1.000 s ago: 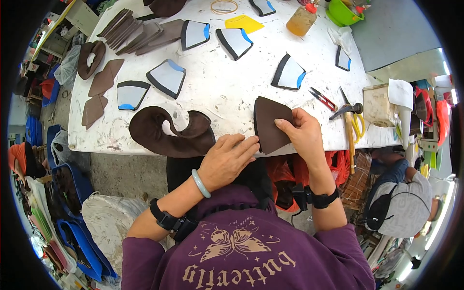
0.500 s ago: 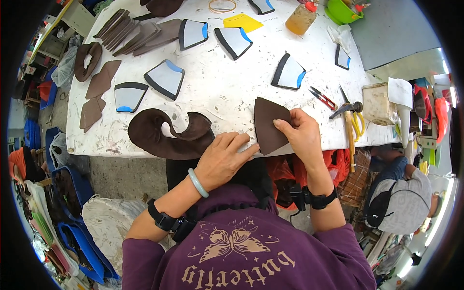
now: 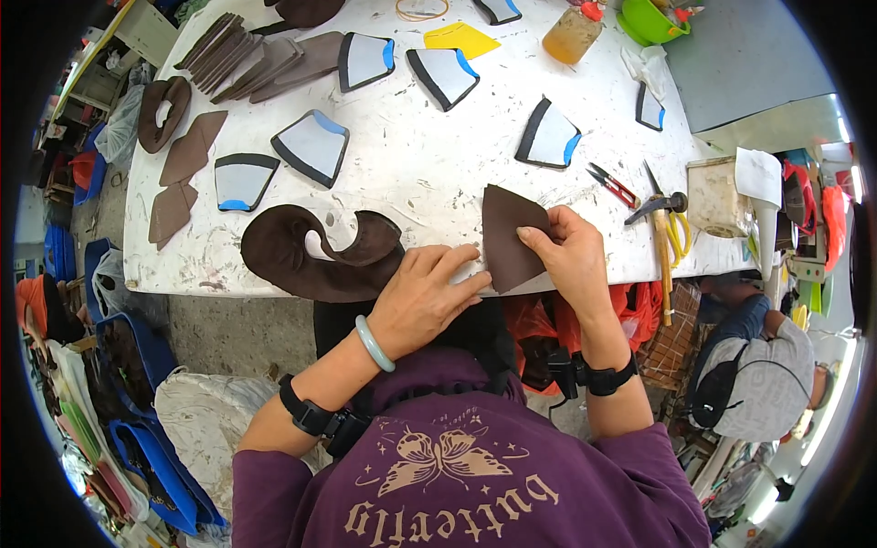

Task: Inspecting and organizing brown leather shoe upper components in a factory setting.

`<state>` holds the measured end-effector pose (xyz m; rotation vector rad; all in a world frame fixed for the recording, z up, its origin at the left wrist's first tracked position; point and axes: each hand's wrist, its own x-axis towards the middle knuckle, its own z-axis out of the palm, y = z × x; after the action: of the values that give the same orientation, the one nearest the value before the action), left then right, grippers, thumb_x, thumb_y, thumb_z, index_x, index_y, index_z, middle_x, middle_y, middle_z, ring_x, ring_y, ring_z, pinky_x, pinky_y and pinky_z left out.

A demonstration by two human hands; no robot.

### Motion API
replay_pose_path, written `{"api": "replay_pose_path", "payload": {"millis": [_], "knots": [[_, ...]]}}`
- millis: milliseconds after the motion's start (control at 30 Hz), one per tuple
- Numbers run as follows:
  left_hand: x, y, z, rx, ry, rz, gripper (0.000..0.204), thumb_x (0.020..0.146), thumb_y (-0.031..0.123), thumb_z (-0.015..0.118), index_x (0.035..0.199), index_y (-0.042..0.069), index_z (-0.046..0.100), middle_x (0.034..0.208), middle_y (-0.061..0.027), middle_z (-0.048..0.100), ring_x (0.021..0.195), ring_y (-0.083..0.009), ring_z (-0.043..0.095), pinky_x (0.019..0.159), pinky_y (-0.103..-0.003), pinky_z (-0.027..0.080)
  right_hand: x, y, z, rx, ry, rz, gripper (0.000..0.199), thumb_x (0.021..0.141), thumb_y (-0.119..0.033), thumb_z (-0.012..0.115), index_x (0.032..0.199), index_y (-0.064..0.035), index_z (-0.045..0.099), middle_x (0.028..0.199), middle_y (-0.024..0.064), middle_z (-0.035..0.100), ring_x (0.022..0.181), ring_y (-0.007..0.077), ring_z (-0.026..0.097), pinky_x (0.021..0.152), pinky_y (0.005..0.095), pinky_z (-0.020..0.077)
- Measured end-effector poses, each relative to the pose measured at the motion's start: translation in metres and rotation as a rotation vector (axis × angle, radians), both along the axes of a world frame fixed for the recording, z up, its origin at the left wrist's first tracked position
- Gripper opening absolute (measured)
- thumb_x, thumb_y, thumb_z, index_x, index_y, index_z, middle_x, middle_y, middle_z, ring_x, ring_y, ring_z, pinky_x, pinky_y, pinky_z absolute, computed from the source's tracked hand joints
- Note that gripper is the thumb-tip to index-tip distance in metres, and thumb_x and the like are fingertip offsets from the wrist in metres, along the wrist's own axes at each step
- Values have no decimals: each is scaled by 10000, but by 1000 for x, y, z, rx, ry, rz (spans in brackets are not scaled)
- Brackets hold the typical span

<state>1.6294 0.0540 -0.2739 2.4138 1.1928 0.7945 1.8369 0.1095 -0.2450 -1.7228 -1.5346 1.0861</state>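
the right hand pinches the brown piece, while the left hand bends at its left, grip unclear

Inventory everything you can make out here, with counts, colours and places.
Table: one, white, centre and top
Small panel: one, brown, near edge, right of centre
Curved piece: one, brown, near edge, left of centre
Edged panels: seven, pale grey with black and blue, scattered
Flat pieces: many, brown, left side
Ring-shaped piece: one, brown, left edge
Sheet: one, yellow, far side
Bottle: one, amber, red cap, far right
Bowl: one, green, far right
Snips: one, red-handled, right
Hammer: one, black head, wooden handle, right
Scissors: one, yellow-handled, beside hammer
Tub: one, whitish, right
Bins: several, blue, left
Co-worker: one, grey shirt, lower right
Left hand: one, bare, beside small panel
Right hand: one, bare, pinching small panel
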Motion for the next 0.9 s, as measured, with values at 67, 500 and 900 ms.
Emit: {"api": "replay_pose_path", "payload": {"millis": [67, 500, 900], "knots": [[0, 1, 1, -15, 3, -6, 337, 743, 197, 703, 1070, 163, 631, 1184, -44, 499, 1002, -253, 480, 864, -365, 407, 0, 0, -1, 1, 10, -5, 223, 776, -128, 689, 864, 65, 620, 702, 128, 661, 606, 128, 596, 560, 273, 476], [0, 7, 9, -94, 34, -54, 312, 747, 216, 695, 1040, 149, 610, 1315, -32, 454, 983, -256, 473, 871, -373, 395, 0, 0, -3, 32, -40, 10, 233, 775, -148, 686, 857, 59, 618, 680, 139, 652, 578, 147, 593, 538, 288, 468], [3, 11, 21, -112, 145, -62, 358, 755, 161, 669, 1066, 64, 523, 1289, -56, 488, 952, -243, 507, 825, -352, 421, -1, -6, -2, 126, -30, 20, 204, 785, -147, 679, 855, 35, 619, 686, 152, 651, 577, 197, 615, 558, 303, 470]]}}
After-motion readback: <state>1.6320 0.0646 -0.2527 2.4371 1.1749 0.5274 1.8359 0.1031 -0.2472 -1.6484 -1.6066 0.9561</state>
